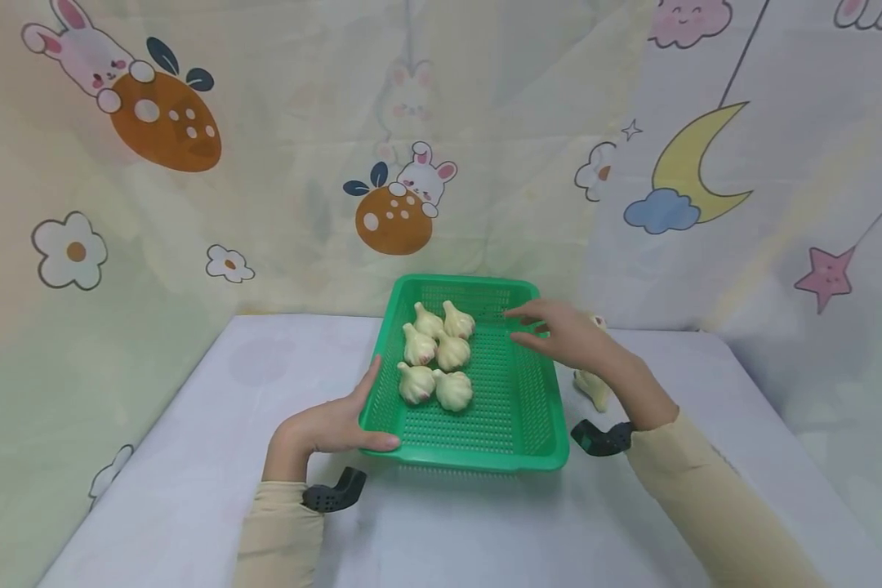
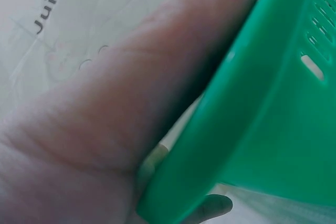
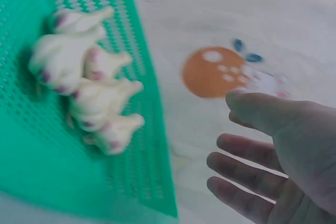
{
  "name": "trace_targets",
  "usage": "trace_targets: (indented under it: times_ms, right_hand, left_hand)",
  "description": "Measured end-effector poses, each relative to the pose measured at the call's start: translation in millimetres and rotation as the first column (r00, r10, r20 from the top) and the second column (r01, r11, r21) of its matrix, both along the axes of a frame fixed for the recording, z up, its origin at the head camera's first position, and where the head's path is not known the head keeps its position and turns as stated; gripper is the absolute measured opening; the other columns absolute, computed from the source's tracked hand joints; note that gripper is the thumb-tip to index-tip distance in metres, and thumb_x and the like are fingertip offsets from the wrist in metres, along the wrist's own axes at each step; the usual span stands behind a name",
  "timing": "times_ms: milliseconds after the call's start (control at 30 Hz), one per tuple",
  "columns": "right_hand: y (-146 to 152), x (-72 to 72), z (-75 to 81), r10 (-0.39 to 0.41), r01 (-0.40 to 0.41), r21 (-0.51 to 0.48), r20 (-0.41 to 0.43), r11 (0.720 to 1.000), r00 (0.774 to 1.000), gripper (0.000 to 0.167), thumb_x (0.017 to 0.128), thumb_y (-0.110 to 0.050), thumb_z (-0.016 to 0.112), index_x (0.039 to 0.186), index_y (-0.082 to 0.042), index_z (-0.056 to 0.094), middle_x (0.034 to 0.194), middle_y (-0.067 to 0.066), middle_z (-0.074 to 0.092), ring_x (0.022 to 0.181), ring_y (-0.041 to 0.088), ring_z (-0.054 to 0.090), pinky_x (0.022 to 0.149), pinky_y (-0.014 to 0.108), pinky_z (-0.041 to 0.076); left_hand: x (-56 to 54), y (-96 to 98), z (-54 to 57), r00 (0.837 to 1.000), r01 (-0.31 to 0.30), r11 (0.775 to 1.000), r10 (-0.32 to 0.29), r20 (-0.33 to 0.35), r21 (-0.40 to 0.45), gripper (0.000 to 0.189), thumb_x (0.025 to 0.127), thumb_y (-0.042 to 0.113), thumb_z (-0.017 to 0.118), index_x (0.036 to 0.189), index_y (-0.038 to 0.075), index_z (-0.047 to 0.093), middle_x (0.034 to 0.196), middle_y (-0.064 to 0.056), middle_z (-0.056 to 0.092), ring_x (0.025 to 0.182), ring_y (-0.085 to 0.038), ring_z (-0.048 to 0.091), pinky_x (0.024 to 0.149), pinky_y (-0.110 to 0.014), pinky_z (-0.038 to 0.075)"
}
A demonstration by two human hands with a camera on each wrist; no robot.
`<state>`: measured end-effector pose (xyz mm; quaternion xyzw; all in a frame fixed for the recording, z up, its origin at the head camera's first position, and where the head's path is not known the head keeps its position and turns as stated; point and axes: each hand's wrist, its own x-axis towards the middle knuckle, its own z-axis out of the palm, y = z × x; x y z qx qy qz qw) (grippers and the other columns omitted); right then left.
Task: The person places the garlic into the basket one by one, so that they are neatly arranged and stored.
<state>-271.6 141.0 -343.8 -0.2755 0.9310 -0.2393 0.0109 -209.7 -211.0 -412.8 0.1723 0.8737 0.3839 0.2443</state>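
A green plastic basket (image 1: 478, 460) with mesh walls holds several pale garlic bulbs (image 1: 453, 353), gathered along its left side. My left hand (image 1: 331, 425) grips the basket's near left corner, thumb along the front rim and fingers against the left side. In the left wrist view the hand lies close along the green rim (image 2: 231, 93), a fingertip showing beneath it. My right hand (image 1: 569, 333) hovers by the basket's right wall, fingers spread and slightly bent, holding nothing. The right wrist view shows that empty palm (image 3: 310, 145) beside the basket's garlic.
To the right of the basket, another garlic bulb (image 1: 593, 389) lies on the white table (image 1: 301, 351), with a further one (image 1: 599, 322) partly hidden behind my right hand. A printed cloth (image 1: 514, 163) hangs behind the table.
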Motion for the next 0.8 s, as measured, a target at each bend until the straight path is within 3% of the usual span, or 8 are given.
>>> trace_targets:
  times_ms: [100, 333, 467, 633, 800]
  right_hand:
    - [21, 5.8, -4.1, -0.049, 0.045, -0.042, -0.079, 0.998, 0.996, 0.039, 0.093, -0.020, 0.062, 0.131, -0.009, 0.057, 0.131, 0.012, 0.056, 0.116, 0.033, 0.057, 0.092, 0.046, 0.050]
    - [69, 19.0, -21.4, -0.166, 0.156, -0.087, -0.127, 0.984, 0.978, 0.038, 0.094, -0.016, 0.060, 0.132, -0.010, 0.056, 0.136, 0.012, 0.052, 0.123, 0.037, 0.050, 0.096, 0.055, 0.044]
    - [90, 20.2, -37.0, -0.215, 0.200, -0.141, -0.096, 0.969, 0.972, 0.043, 0.091, -0.010, 0.063, 0.133, -0.009, 0.054, 0.136, 0.015, 0.052, 0.126, 0.037, 0.045, 0.097, 0.055, 0.043]
    - [104, 17.1, -57.5, -0.269, 0.266, -0.102, -0.018, 0.959, 0.963, 0.048, 0.091, -0.015, 0.064, 0.136, -0.009, 0.051, 0.141, 0.019, 0.046, 0.128, 0.041, 0.042, 0.097, 0.055, 0.043]
    - [108, 10.3, -71.3, -0.253, 0.253, -0.086, 0.008, 0.964, 0.967, 0.047, 0.091, -0.013, 0.064, 0.135, -0.006, 0.051, 0.142, 0.021, 0.043, 0.129, 0.043, 0.040, 0.098, 0.056, 0.041]
  left_hand:
    - [-0.7, -1.0, -1.3, 1.000, -0.004, 1.000, 0.004, -0.001, -0.007, 0.127, 0.074, 0.053, 0.074, 0.149, 0.024, -0.024, 0.160, -0.012, 0.002, 0.144, -0.030, 0.021, 0.110, -0.050, 0.029]
    - [-1.2, 0.4, -0.8, 1.000, 0.012, 1.000, -0.012, 0.000, 0.020, 0.126, 0.075, 0.051, 0.075, 0.148, 0.024, -0.025, 0.161, -0.010, -0.004, 0.145, -0.029, 0.017, 0.112, -0.050, 0.027]
    - [-2.3, 2.0, -0.5, 0.999, 0.035, 0.998, -0.035, -0.007, 0.056, 0.128, 0.074, 0.054, 0.074, 0.148, 0.022, -0.025, 0.160, -0.009, -0.009, 0.146, -0.030, 0.013, 0.112, -0.051, 0.026]
    - [-1.6, 2.7, 0.0, 0.999, 0.038, 0.998, -0.038, -0.007, 0.057, 0.129, 0.074, 0.054, 0.075, 0.148, 0.023, -0.026, 0.160, -0.009, -0.010, 0.146, -0.030, 0.014, 0.112, -0.050, 0.026]
    - [-0.9, 1.0, 1.7, 1.000, 0.016, 0.999, -0.016, -0.005, 0.030, 0.128, 0.074, 0.053, 0.075, 0.149, 0.022, -0.024, 0.160, -0.010, -0.005, 0.145, -0.029, 0.018, 0.112, -0.050, 0.027]
